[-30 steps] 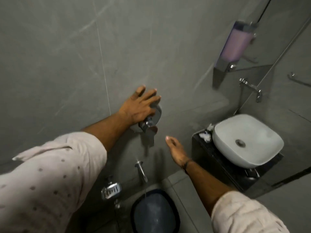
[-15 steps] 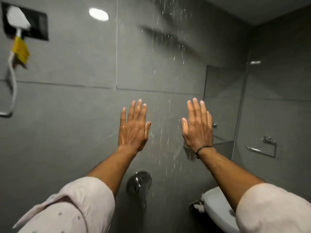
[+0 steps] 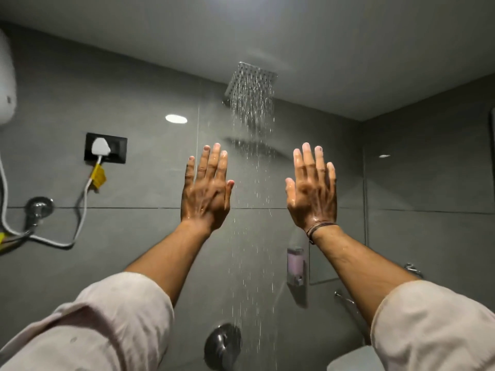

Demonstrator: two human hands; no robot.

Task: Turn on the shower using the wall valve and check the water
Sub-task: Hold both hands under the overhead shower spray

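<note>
Below shower head (image 3: 251, 81), water (image 3: 253, 199) between flat left hand (image 3: 205, 193), right hand (image 3: 312, 193)

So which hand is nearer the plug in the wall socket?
Left. The left hand is raised to the right of the plug; the right hand is farther right, beyond the falling water.

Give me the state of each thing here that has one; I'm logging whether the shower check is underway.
shower head: running, water falling between the hands
wall valve: untouched, no hand on it; handle position unclear
left hand: raised, open, fingers spread, wet
right hand: raised, open, fingers spread, wet
white plug: seated in the black wall socket
soap dispenser: mounted on the wall, holds pale purple liquid
</note>
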